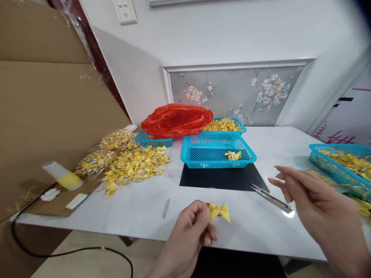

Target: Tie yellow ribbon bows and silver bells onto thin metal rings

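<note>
My left hand (193, 227) pinches a yellow ribbon bow (219, 213) between thumb and forefinger, above the front of the white table. Something small and dark shows under the bow's middle. My right hand (315, 204) hovers to the right, its fingers stretched out and slightly apart, with nothing visible in them. Just left of it on the table lies a pair of metal thread snips (272, 199), tips pointing away from me. Beyond both hands, a blue plastic basket (188, 158) stands partly on a black sheet (220, 179), with a few yellow bows (232, 155) at its right.
A heap of yellow bows (133, 164) covers the table's left. Behind, a red plastic bag (176, 119) lies over another basket, beside a bow-filled basket (242, 127). A basket (319, 154) of bows stands far right. At left are a cone (63, 177) and a cardboard wall (43, 96).
</note>
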Available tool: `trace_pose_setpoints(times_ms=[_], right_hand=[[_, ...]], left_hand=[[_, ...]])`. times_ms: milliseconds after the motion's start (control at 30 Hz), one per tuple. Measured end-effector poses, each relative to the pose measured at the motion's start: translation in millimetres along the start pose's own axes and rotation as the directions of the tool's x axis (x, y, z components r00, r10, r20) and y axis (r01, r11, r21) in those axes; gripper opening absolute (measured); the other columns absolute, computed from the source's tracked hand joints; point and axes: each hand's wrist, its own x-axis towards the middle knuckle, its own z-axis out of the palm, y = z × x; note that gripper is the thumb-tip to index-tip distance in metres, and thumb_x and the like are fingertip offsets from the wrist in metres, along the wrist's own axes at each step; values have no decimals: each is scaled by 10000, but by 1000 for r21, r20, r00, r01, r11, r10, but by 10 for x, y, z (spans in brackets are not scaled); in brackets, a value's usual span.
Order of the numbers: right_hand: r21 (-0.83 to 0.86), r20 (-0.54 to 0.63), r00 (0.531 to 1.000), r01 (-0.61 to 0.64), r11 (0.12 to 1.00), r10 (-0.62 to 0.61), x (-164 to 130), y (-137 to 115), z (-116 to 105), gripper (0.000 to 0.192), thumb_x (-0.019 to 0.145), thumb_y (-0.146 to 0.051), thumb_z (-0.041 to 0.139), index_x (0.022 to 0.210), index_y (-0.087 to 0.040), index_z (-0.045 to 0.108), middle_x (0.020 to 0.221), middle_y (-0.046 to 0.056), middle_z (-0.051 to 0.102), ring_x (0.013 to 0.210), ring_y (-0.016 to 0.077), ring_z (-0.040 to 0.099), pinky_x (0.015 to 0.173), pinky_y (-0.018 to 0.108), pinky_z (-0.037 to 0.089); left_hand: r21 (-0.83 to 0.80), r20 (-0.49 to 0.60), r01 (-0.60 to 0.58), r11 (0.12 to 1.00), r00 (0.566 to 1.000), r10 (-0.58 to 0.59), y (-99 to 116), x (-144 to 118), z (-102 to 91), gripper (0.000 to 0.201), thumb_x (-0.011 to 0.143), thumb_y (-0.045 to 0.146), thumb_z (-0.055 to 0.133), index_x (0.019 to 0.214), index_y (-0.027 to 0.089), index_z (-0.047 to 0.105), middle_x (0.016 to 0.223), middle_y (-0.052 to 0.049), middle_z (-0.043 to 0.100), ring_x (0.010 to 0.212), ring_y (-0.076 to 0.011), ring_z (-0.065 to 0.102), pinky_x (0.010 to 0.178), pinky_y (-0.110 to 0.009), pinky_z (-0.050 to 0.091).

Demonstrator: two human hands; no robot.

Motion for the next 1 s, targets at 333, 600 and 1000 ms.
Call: trace_pose_setpoints(times_ms=[333,600,1000], right_hand=[[-80,111,992,68,995,-59,-109,62,12,256,929,-375,521,1058,-241,698,751,11,611,749,158,685,586,232,502],[66,579,814,-88,994,33,-244,-141,276,308,968,-417,453,1083,-211,651,755,17,643,655,154,652,567,248,499],[163,785,617,-299,940,60,-317,-407,477,308,955,-368,481,711,-193,548,664,-30,480,587,111,434,540,235,342]], left_hand=[[-94,-160,-162,982,976,146,14,32,82,246,769,267,803,683,168,595,724,32,673,824,-121,739,695,-122,570],[-24,-152,-203,979,969,197,-8,12,149,231,803,305,769,704,169,610,728,26,679,766,-132,742,701,-164,583],[137,-108,-216,967,967,232,30,-51,124,254,848,380,698,717,180,610,780,-13,689,724,-143,648,682,-245,577]])
